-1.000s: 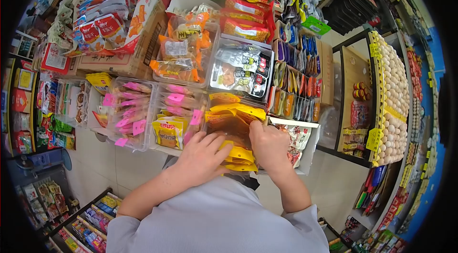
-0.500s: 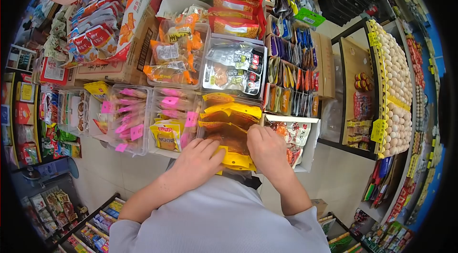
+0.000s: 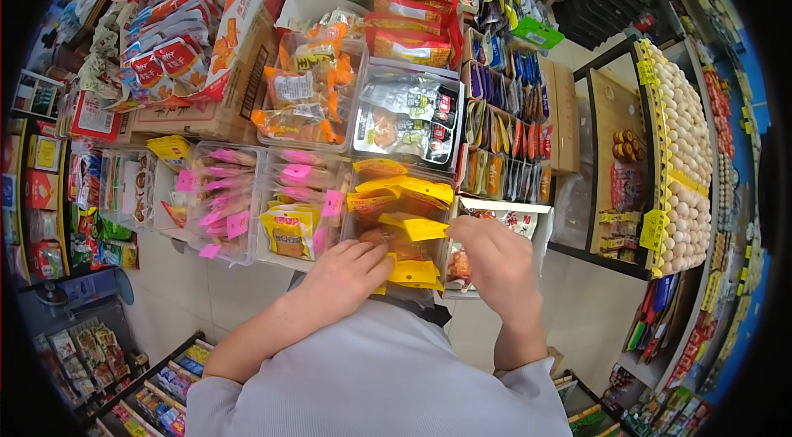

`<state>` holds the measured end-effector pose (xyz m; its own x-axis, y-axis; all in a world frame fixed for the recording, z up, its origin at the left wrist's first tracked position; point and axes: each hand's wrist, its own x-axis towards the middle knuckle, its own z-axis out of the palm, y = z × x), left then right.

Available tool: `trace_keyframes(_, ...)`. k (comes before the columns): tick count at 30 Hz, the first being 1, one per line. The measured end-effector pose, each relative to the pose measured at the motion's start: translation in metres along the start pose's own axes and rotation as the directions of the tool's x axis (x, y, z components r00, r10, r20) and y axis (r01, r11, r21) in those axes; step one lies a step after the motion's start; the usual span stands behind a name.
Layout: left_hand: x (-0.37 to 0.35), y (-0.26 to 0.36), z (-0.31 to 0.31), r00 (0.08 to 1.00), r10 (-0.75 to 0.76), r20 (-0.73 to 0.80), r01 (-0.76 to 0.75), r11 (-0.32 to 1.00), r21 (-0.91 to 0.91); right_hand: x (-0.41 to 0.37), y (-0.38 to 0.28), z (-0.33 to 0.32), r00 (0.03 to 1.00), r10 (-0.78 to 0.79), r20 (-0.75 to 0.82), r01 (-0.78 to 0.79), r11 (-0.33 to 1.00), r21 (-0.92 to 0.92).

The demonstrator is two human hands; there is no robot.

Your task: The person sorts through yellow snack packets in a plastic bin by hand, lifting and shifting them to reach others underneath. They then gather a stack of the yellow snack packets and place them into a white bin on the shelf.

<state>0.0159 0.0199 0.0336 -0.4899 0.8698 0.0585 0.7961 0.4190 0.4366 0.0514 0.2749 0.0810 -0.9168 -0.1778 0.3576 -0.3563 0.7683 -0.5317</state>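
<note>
My right hand [image 3: 502, 264] pinches the yellow top of a snack packet [image 3: 425, 228] at the right side of a clear plastic bin [image 3: 348, 218]. My left hand [image 3: 351, 272] is closed at the bin's front left, its curled fingers against the edge of the front yellow-topped packet [image 3: 412, 273]; its fingertips are partly hidden. Behind, more yellow-topped packets [image 3: 404, 188] stand in a row in the same bin. Under my right hand, a white box [image 3: 540, 231] holds red and white packets, partly covered by the hand.
To the left stand clear bins of packets with pink labels [image 3: 238, 224]. Behind are a bin of orange packets [image 3: 305, 89] and one of black-and-silver packs [image 3: 406, 117]. Small sachets [image 3: 499, 128] fill boxes at right, with egg trays [image 3: 685, 124] beyond.
My right hand has moved right and slightly toward me, tilting a packet's yellow top up to the right. My left hand stays almost in place.
</note>
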Motion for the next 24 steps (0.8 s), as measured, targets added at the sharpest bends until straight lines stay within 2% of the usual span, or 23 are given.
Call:
trace_keyframes(2,0.001,-0.002,0.001,0.999,0.023,-0.05,-0.023,1.0,0.002,0.0,0.005,0.01,0.996,-0.063,0.062,0.061,0.998,0.03)
trace_keyframes(3,0.0,-0.003,0.0,1.0,0.019,-0.025,-0.019,1.0,-0.012,-0.003,0.008,0.018,0.991,-0.071,0.11,0.066,0.997,0.043)
trace_keyframes(5,-0.002,-0.004,0.0,1.0,0.012,0.027,-0.011,0.999,-0.043,-0.014,0.012,0.033,0.975,-0.082,0.205,0.07,0.995,0.067)
trace_keyframes(8,-0.003,-0.008,0.001,0.999,0.037,-0.026,-0.037,0.999,-0.01,-0.021,0.011,0.034,0.953,-0.057,0.297,0.034,0.996,0.082)
trace_keyframes(11,0.001,-0.003,-0.006,0.997,-0.074,0.016,0.076,0.988,-0.133,-0.024,0.012,0.037,0.963,-0.031,0.269,0.008,0.996,0.089)
trace_keyframes(14,0.007,-0.008,-0.02,0.991,-0.128,-0.032,0.115,0.958,-0.262,-0.027,0.008,0.042,0.951,0.008,0.309,-0.04,0.994,0.099)
trace_keyframes(17,0.019,-0.014,-0.021,0.973,-0.182,-0.14,0.152,0.968,-0.201,-0.03,0.006,0.047,0.946,0.082,0.314,-0.111,0.991,0.077)
trace_keyframes(20,0.037,-0.019,-0.005,0.961,-0.144,-0.236,0.181,0.973,0.143,-0.03,0.006,0.049,0.953,0.109,0.284,-0.142,0.985,0.099)
trace_keyframes(23,0.05,-0.018,-0.002,0.967,-0.126,-0.222,0.198,0.918,0.344,-0.031,0.002,0.045,0.918,0.163,0.362,-0.228,0.963,0.146)
trace_keyframes(24,0.052,-0.02,0.0,0.967,-0.136,-0.217,0.205,0.917,0.342,-0.031,0.002,0.046,0.923,0.157,0.352,-0.222,0.963,0.152)
